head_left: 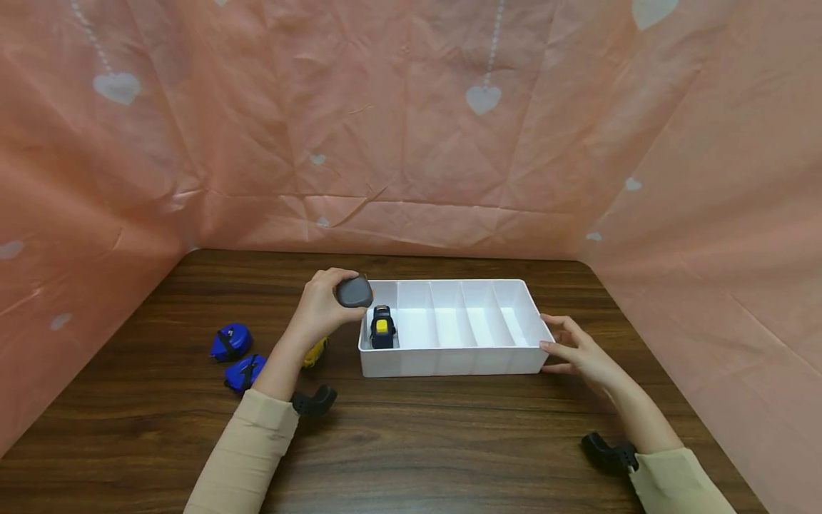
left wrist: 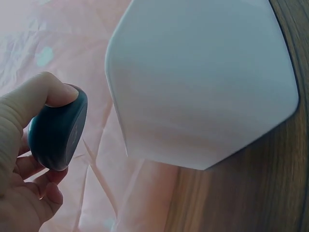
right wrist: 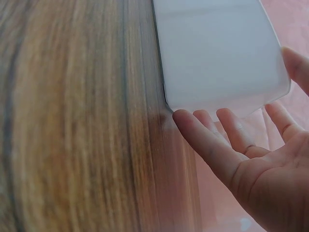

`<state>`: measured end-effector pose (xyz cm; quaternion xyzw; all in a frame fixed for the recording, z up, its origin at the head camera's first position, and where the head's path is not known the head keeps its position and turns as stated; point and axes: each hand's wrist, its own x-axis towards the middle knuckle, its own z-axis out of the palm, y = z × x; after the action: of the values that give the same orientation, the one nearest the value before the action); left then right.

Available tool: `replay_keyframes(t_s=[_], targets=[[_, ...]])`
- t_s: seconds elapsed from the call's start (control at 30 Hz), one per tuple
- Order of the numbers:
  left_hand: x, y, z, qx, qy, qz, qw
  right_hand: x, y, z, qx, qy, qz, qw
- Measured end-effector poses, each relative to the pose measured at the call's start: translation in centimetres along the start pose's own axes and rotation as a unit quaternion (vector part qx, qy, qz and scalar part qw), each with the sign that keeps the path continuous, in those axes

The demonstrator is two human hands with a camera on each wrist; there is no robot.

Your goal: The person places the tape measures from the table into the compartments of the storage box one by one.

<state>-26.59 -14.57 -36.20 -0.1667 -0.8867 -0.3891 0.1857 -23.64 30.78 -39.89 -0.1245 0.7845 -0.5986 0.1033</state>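
My left hand [head_left: 324,303] holds a dark grey rounded tape measure [head_left: 354,292] between thumb and fingers, over the left end of a white divided box [head_left: 452,362]. In the left wrist view the thumb presses its upper edge, and the tape measure [left wrist: 58,128] hangs apart from the box wall [left wrist: 198,82]. Inside the box's leftmost compartment stands a black tape measure [head_left: 382,328] with a yellow button. At the box's right end my right hand [head_left: 581,357] touches the wall with its thumb and fairly straight fingers [right wrist: 207,145].
Two blue cases with black straps, a far one [head_left: 231,341] and a nearer one [head_left: 244,373], lie left of the left forearm. A yellow item [head_left: 315,353] is partly hidden behind that wrist. Pink cloth [head_left: 411,157] hangs around the brown wooden table [head_left: 449,442].
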Motion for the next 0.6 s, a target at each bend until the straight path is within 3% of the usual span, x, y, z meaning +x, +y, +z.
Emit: replay_keyframes(t_s=[0.6], targets=[[0.3,1.4,0.6,-0.009,0.008,0.018,0.9998,0.0,0.1,-0.2,0.0,-0.002,0.001,1.0]])
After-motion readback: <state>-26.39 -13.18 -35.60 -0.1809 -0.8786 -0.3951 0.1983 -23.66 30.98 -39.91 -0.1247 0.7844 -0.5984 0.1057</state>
